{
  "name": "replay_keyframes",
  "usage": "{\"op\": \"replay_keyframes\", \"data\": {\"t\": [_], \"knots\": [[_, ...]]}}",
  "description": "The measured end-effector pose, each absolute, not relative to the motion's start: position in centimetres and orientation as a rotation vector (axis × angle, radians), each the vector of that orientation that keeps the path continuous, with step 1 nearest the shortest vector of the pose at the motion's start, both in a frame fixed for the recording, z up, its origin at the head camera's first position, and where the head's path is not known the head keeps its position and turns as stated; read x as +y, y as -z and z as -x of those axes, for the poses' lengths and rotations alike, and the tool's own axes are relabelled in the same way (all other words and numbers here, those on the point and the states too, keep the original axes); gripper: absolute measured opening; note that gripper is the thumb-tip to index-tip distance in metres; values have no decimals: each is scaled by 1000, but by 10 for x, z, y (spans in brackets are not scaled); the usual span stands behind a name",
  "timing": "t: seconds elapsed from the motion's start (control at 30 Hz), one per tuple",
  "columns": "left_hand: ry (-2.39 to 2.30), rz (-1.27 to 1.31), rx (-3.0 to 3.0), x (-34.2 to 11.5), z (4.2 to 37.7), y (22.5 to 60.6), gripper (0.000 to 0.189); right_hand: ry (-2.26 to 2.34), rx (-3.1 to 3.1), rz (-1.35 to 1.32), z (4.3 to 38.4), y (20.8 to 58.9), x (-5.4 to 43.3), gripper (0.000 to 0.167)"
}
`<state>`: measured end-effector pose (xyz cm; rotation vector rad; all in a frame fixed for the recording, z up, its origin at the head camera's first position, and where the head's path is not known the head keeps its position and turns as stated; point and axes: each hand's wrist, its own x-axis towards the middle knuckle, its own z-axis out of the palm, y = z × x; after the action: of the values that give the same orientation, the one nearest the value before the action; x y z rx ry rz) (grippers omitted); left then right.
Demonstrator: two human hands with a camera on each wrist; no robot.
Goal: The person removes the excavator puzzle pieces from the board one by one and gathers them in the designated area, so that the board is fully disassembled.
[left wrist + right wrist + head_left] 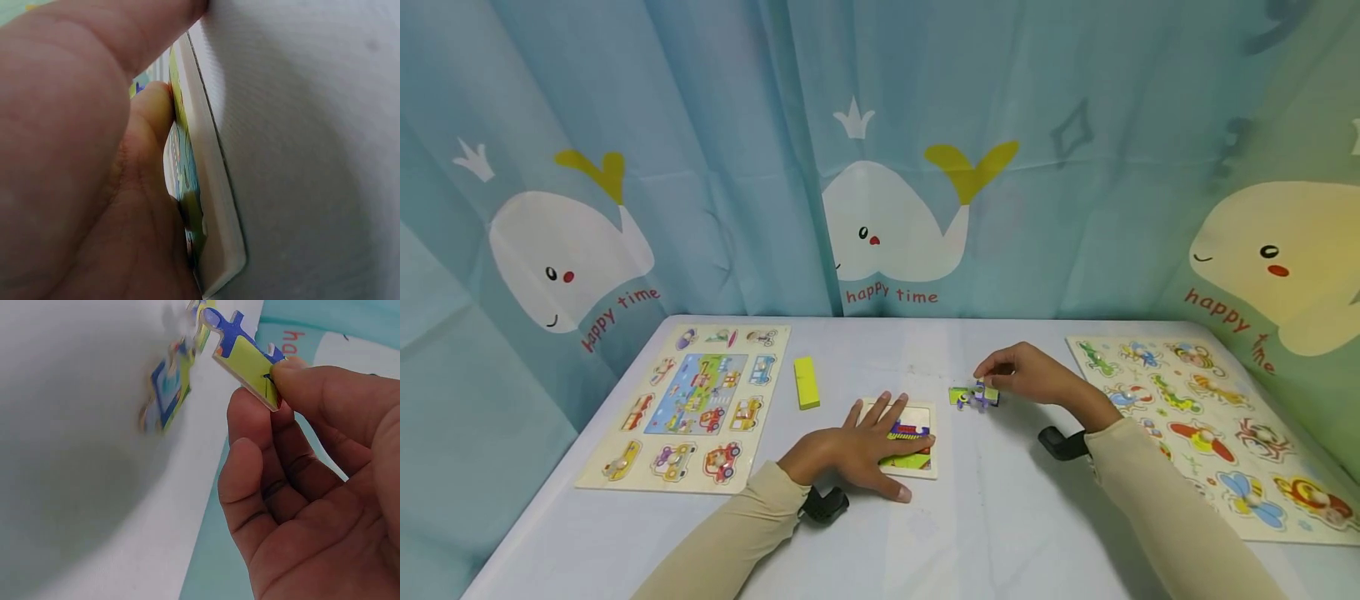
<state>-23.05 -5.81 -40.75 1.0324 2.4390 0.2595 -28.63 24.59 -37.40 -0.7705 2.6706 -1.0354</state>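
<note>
L hand [868, 454] lies spread on puzzle tray [921, 415], R hand [1028, 375] pinches pc [249, 364], curtain [737, 125] reads "happy time".

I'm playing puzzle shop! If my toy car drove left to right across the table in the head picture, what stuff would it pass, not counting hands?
Vehicle puzzle board → yellow block → small jigsaw tray → loose jigsaw pieces → insect-and-crab puzzle board.

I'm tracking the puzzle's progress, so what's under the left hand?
The small puzzle board lies under the left hand; purple, yellow and green parts of its picture show. Whatever the hand covers there can't be seen.
</note>
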Motion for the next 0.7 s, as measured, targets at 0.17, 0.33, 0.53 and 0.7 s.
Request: {"op": "replay_keyframes", "data": {"t": [0.17,0.33,0.53,0.7], "knots": [[-275,-1030,2439,-59,229,406,81,1030,2677,757,285,373,259,16],[-275,-1036,2444,-58,229,407,81,1007,2673,699,289,379,274,16],[-284,-1031,2442,-58,229,407,81,1005,2632,650,292,385,285,14],[-296,-1024,2436,-59,228,406,80,1002,2621,636,292,388,287,13]]}}
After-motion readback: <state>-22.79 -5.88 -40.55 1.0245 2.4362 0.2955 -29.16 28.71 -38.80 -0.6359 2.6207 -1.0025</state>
